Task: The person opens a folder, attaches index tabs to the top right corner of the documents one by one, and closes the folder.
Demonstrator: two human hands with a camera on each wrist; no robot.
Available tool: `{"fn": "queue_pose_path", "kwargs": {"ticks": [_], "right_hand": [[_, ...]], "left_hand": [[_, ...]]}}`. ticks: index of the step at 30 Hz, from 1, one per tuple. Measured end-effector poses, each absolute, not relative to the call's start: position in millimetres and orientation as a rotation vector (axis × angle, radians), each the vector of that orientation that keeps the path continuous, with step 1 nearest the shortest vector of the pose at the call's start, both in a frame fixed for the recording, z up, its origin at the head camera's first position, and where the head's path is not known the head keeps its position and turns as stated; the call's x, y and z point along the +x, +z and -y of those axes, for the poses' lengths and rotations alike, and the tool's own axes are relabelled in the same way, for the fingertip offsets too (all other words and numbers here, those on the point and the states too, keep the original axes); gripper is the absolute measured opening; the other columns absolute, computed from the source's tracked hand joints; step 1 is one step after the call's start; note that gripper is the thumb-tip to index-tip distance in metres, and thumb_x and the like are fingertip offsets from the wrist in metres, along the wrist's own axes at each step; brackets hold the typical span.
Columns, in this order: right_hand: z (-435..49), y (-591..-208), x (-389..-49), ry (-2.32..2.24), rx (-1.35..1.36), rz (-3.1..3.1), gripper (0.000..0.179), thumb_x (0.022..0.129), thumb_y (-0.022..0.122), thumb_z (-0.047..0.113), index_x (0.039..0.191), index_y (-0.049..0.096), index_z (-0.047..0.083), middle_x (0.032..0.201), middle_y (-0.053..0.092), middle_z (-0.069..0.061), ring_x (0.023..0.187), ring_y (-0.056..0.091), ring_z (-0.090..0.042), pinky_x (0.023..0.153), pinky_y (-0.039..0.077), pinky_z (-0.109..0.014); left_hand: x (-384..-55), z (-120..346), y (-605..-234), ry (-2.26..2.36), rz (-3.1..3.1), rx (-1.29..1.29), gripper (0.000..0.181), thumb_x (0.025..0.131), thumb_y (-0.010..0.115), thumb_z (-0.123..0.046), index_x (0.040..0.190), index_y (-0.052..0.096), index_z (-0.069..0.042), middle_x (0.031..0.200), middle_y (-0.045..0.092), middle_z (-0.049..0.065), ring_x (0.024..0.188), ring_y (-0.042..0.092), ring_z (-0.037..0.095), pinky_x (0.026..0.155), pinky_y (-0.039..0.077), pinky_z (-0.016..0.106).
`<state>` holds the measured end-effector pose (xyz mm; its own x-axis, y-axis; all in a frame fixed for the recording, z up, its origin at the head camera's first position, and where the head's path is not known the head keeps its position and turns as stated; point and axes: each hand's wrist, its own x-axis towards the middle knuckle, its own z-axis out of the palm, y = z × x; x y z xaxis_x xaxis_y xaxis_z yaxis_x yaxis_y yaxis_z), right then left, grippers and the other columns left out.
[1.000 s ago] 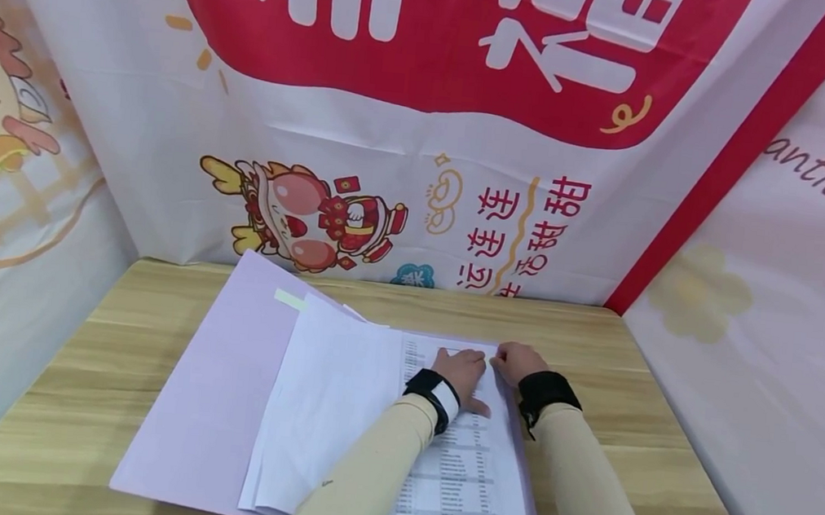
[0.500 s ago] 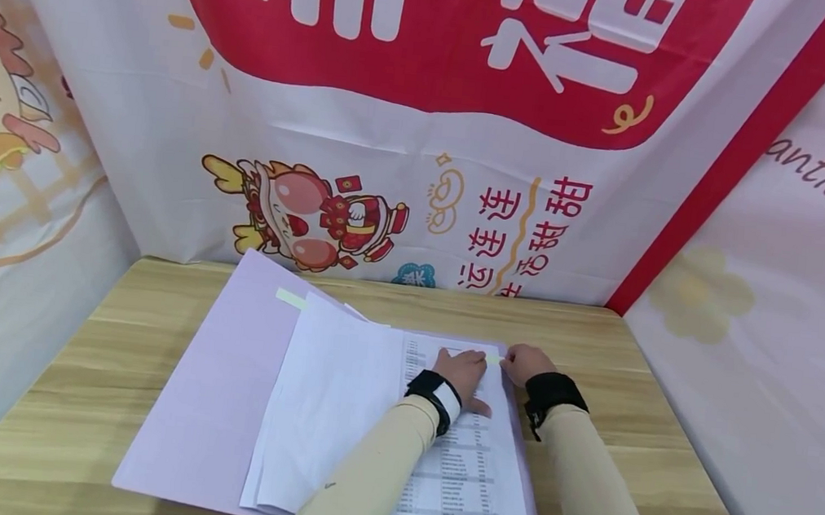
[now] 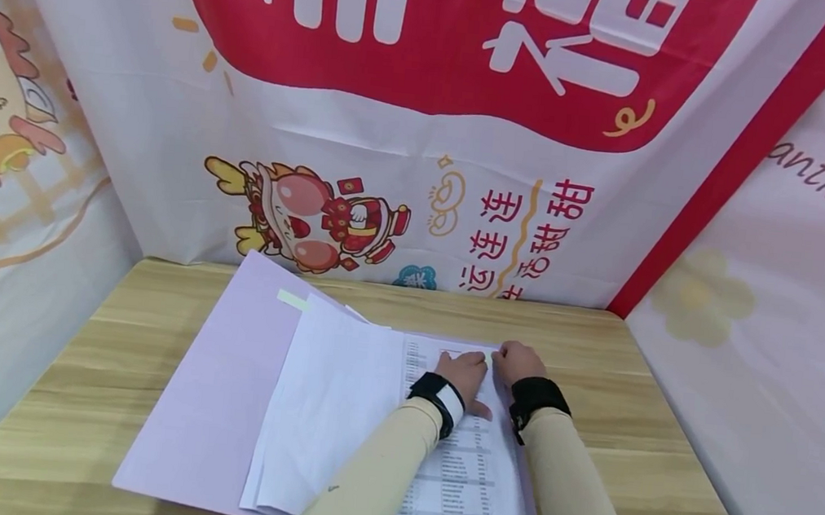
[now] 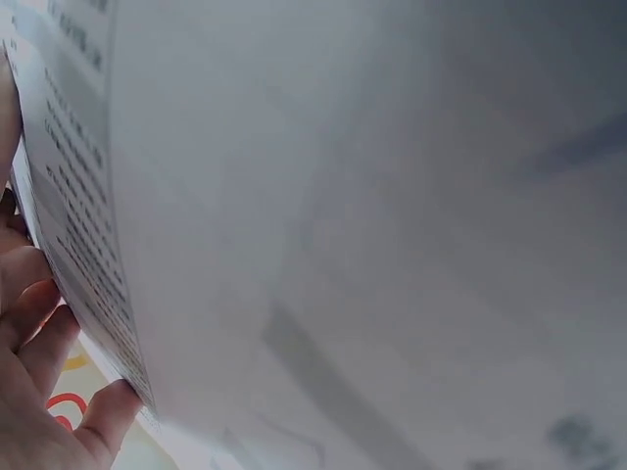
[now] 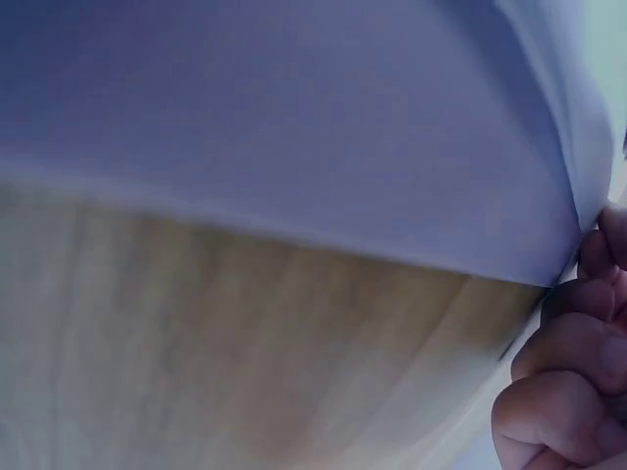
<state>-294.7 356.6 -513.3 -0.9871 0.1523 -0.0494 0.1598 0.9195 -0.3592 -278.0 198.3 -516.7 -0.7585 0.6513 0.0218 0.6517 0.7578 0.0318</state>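
A lavender folder (image 3: 213, 387) lies unfolded on the table, with white pages (image 3: 330, 397) turned to its left side. On the right side lies a sheet printed with a table (image 3: 463, 479). My left hand (image 3: 463, 375) rests spread on the upper part of this sheet, fingers pressing near its top. At the sheet's upper right corner my right hand (image 3: 519, 363), fingers curled, pinches the edge of a small pale green sticky tab (image 3: 489, 359), mostly hidden between the hands. In the right wrist view the curled fingers (image 5: 554, 416) sit right at the paper's edge.
Another pale green sticky tab (image 3: 292, 300) sticks out from the top of the turned pages. The wood-grain table (image 3: 632, 440) extends on both sides. Behind it hangs a red and white printed cloth (image 3: 422, 144), with more cloth at the sides.
My right hand slid slightly right, showing the pale green tab, and has come back left to the sheet's corner. My left hand has stayed in place on the sheet.
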Motion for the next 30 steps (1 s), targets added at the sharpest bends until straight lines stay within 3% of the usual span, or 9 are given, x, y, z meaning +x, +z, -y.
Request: {"fn": "queue_pose_path", "kwargs": {"ticks": [6, 11, 17, 25, 30], "right_hand": [[-359.2, -512.8, -294.7, -0.547, 0.339, -3.076, 0.031, 0.097, 0.056, 0.018, 0.068, 0.048, 0.010, 0.064, 0.045, -0.005, 0.065, 0.051, -0.027, 0.061, 0.036, -0.037], [-358.3, -512.1, -295.1, -0.551, 0.283, -3.063, 0.030, 0.097, 0.058, 0.019, 0.070, 0.050, 0.010, 0.065, 0.047, -0.005, 0.065, 0.051, -0.025, 0.061, 0.037, -0.037], [-356.4, -512.6, -297.7, -0.576, 0.218, -3.015, 0.029, 0.099, 0.060, 0.022, 0.074, 0.056, 0.008, 0.068, 0.051, -0.005, 0.066, 0.052, -0.024, 0.063, 0.039, -0.036], [-355.9, -513.4, -296.7, -0.545, 0.229, -3.072, 0.032, 0.096, 0.061, 0.020, 0.066, 0.053, 0.009, 0.064, 0.052, -0.004, 0.062, 0.052, -0.024, 0.060, 0.041, -0.036], [-353.4, -513.2, -295.5, -0.544, 0.217, -3.064, 0.031, 0.097, 0.059, 0.021, 0.070, 0.056, 0.007, 0.068, 0.057, -0.007, 0.064, 0.055, -0.025, 0.062, 0.044, -0.039]], "left_hand": [[-280.4, -200.6, -521.6, -0.095, 2.935, -1.051, 0.090, 0.071, 0.078, -0.073, 0.136, 0.061, -0.013, 0.145, 0.055, 0.002, 0.134, 0.050, 0.015, 0.101, 0.048, 0.049], [-283.3, -201.6, -526.5, -0.071, 2.999, -1.000, 0.102, 0.072, 0.074, -0.077, 0.145, 0.053, -0.009, 0.154, 0.047, 0.005, 0.143, 0.041, 0.017, 0.109, 0.042, 0.044], [-283.0, -199.8, -523.6, -0.012, 3.000, -0.990, 0.109, 0.072, 0.069, -0.081, 0.151, 0.048, -0.010, 0.154, 0.045, 0.004, 0.143, 0.041, 0.016, 0.108, 0.043, 0.041], [-283.1, -201.5, -524.3, -0.038, 3.004, -1.007, 0.107, 0.072, 0.071, -0.080, 0.150, 0.050, -0.010, 0.154, 0.047, 0.004, 0.142, 0.042, 0.017, 0.109, 0.043, 0.043], [-283.2, -201.4, -526.6, -0.042, 2.992, -1.004, 0.107, 0.071, 0.072, -0.080, 0.149, 0.051, -0.010, 0.153, 0.049, 0.004, 0.141, 0.043, 0.017, 0.107, 0.045, 0.043]]}}
